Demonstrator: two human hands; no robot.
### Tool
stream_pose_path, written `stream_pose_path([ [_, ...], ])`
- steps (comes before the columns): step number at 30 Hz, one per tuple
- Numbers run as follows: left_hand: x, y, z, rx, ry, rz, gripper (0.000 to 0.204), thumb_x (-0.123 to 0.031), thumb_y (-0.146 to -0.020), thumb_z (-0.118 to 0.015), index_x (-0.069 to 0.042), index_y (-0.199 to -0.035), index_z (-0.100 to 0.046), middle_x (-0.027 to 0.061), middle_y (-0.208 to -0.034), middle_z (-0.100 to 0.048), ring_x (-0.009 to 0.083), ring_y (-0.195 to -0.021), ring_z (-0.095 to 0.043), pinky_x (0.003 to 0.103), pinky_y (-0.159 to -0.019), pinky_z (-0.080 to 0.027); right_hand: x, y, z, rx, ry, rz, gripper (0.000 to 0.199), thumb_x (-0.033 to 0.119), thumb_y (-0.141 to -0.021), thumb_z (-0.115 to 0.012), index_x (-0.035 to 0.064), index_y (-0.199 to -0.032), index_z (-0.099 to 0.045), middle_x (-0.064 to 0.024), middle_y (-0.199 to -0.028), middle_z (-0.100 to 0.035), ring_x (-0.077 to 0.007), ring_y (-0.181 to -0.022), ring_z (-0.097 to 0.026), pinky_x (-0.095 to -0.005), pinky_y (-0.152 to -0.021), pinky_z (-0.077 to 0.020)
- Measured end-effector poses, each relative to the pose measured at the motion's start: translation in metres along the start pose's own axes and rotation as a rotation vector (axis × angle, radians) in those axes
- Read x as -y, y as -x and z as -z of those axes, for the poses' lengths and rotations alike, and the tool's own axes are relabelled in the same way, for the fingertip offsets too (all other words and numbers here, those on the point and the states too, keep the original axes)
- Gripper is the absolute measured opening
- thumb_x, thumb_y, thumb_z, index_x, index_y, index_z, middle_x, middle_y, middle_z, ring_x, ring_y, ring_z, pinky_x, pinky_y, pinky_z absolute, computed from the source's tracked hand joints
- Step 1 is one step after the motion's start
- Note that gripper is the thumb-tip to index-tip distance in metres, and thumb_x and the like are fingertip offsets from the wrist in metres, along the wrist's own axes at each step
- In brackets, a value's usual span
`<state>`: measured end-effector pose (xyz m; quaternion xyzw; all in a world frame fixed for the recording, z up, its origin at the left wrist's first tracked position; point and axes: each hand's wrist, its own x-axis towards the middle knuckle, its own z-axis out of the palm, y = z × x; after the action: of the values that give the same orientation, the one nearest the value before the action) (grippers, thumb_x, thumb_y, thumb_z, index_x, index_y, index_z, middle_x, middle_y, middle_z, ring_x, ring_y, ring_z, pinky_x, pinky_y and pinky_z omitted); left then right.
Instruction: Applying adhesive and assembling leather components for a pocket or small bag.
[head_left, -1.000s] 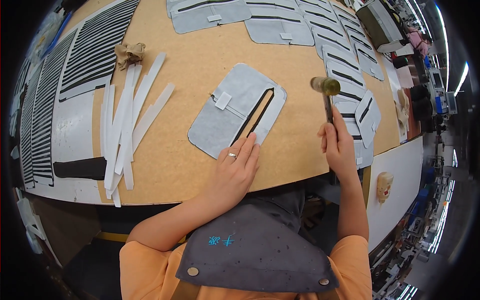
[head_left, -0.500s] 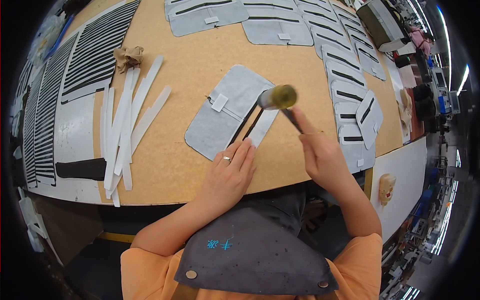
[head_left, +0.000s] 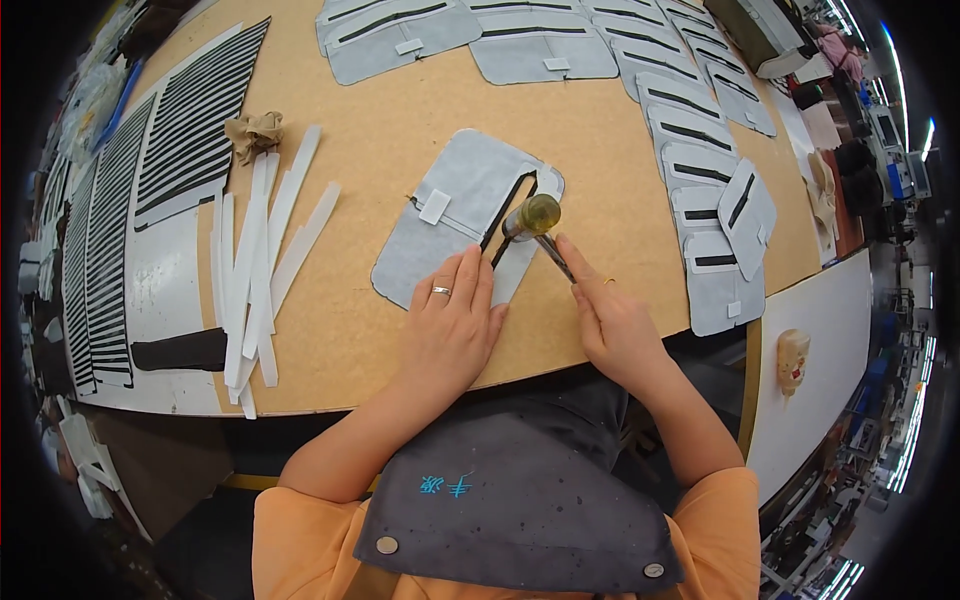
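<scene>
A grey fabric panel (head_left: 432, 245) with rounded corners lies tilted on the table in front of me. It carries a black-edged slot and a small white tab (head_left: 434, 207). My left hand (head_left: 455, 325) lies on the panel's near end, its fingers stretched out flat beside the slot. My right hand (head_left: 617, 325) is wrapped round the dark handle of a hammer (head_left: 532, 216) with a yellowish head end. The hammer's head is over the slot's right side and hides part of it. Whether the head touches the panel I cannot tell.
White strips (head_left: 262, 270) lie in a loose pile at left, by a crumpled brown scrap (head_left: 254, 135) and a black piece (head_left: 180, 350). Black-striped sheets (head_left: 195, 130) lie beyond. Finished-looking grey panels (head_left: 545, 60) line the back and right. A bottle (head_left: 792, 360) lies on the white side surface.
The hammer has come down and left, closer to the panel's slot. My left hand has shifted slightly up the panel, and its fingers now point along the slot.
</scene>
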<state>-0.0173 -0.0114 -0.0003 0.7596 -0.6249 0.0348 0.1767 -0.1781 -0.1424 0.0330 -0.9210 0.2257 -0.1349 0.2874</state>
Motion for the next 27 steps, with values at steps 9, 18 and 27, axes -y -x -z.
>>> stream_pose_path([
  [9, 0.005, -0.011, -0.001, 0.099, -0.258, -0.165, 0.048, -0.029, -0.087, -0.06, 0.004, -0.12, -0.054, 0.0175, -0.134, -0.052, 0.0276, -0.1, -0.055, 0.037, -0.088, -0.042, 0.003, 0.003, -0.018, 0.048, 0.22, -0.069, 0.076, 0.0, -0.082, -0.052, 0.0176, -0.151, -0.026, -0.0177, -0.073, -0.056, -0.0341, -0.058, -0.058, -0.0421, -0.055, -0.0498],
  [18, 0.001, -0.022, -0.009, -0.067, -0.043, 0.039, 0.035, -0.018, -0.083, -0.061, 0.004, -0.11, -0.057, 0.0176, -0.119, -0.059, 0.0294, -0.097, -0.058, 0.038, -0.089, -0.043, 0.004, 0.003, -0.027, -0.114, -0.032, -0.118, 0.065, 0.006, -0.089, -0.05, 0.0163, -0.15, -0.028, -0.0186, -0.069, -0.056, -0.0359, -0.057, -0.058, -0.0456, -0.057, -0.0483],
  [27, -0.001, -0.007, -0.011, -0.155, 0.017, 0.081, 0.03, -0.01, -0.083, -0.061, 0.003, -0.11, -0.057, 0.015, -0.109, -0.059, 0.0305, -0.101, -0.056, 0.038, -0.086, -0.046, 0.024, -0.004, -0.009, -0.18, 0.066, -0.024, 0.064, 0.006, -0.089, -0.051, 0.0155, -0.149, -0.03, -0.0177, -0.068, -0.056, -0.0332, -0.057, -0.058, -0.0436, -0.053, -0.0473],
])
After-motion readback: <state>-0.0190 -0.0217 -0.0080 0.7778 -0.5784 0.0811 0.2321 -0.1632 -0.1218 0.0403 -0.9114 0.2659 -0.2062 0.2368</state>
